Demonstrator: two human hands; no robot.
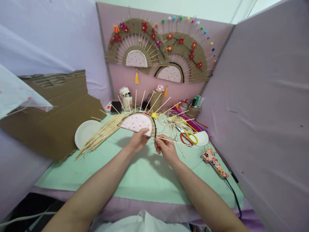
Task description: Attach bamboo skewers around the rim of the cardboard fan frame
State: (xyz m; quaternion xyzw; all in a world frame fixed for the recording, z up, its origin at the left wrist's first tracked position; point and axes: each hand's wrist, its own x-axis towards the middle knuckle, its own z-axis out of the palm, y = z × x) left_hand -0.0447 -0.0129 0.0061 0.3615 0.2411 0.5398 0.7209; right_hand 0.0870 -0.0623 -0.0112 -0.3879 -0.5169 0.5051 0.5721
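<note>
My left hand (140, 140) is closed on the lower edge of a half-round fan base (137, 123), thumb on its face. The base has a white, pink-dotted front and a twine-wrapped rim with a dark line along part of it. Thin wooden sticks fan outward from the rim. At the base's lower right corner, my right hand (166, 147) pinches the lowest wooden stick (177, 140) close to the rim. Behind the base, a bundle of loose sticks (103, 133) lies slanting to the left.
Scissors (188, 138) and a small white dish (201, 138) lie right of the fan, before coloured pipe cleaners (185, 117). A patterned glue gun (214, 162) rests at the right edge. Left are a paper plate (83, 129) and cardboard (55, 119). Two finished fans (138, 25) hang behind.
</note>
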